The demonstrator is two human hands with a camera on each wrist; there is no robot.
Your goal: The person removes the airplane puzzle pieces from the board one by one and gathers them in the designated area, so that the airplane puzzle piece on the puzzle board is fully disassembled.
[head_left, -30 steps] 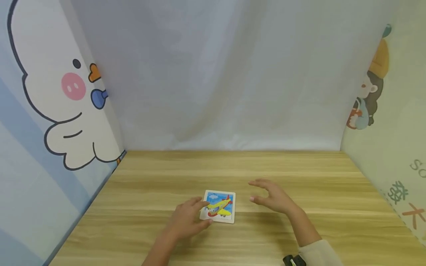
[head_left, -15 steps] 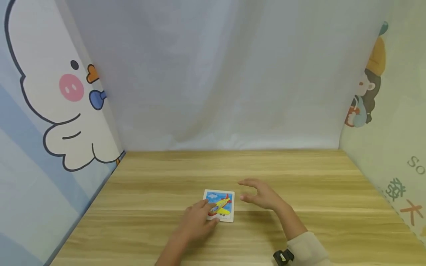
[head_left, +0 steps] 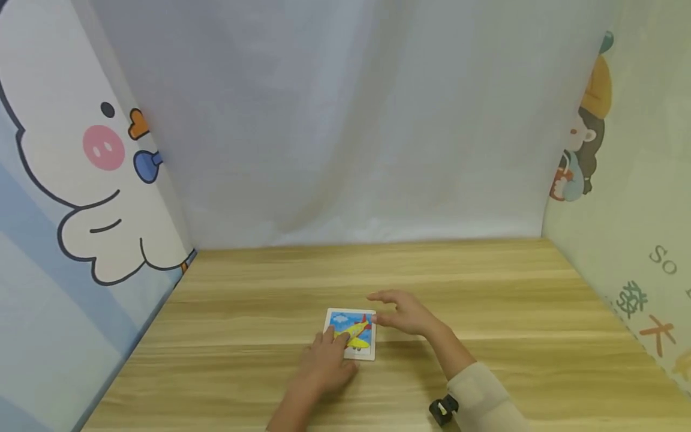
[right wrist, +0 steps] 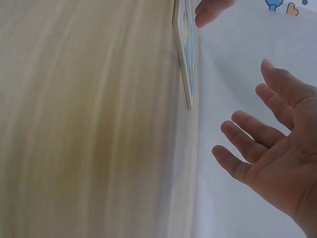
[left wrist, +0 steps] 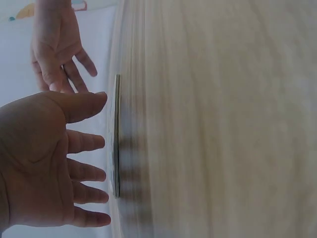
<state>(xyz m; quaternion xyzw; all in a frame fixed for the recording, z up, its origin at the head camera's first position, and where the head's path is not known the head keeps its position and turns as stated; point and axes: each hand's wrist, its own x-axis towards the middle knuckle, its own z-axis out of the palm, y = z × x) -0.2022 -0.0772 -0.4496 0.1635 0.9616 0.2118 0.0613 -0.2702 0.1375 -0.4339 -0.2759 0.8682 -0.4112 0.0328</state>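
Observation:
A thin square airplane puzzle (head_left: 363, 347), blue with a yellow and red plane inside a white border, lies flat on the wooden table. My left hand (head_left: 327, 360) reaches over its near left part, fingers spread and overlapping the picture in the head view. In the left wrist view the puzzle (left wrist: 117, 139) shows edge-on, just beyond the fingertips of my left hand (left wrist: 44, 158). My right hand (head_left: 405, 313) hovers at the puzzle's far right corner with thumb and fingers apart, holding nothing. The right wrist view shows that hand (right wrist: 277, 139) raised above the table beside the puzzle (right wrist: 185, 54).
The wooden table (head_left: 243, 288) runs back to a pale grey curtain (head_left: 335, 120). A cartoon-printed panel (head_left: 102, 198) borders the left side, and a pale green printed panel (head_left: 621, 222) the right. A black strap device (head_left: 444, 410) sits on my right wrist by the sleeve.
My left hand has moved right, farther over the puzzle. My right hand has come left, up to the puzzle's right edge. The head view has shifted slightly; the puzzle stays flat.

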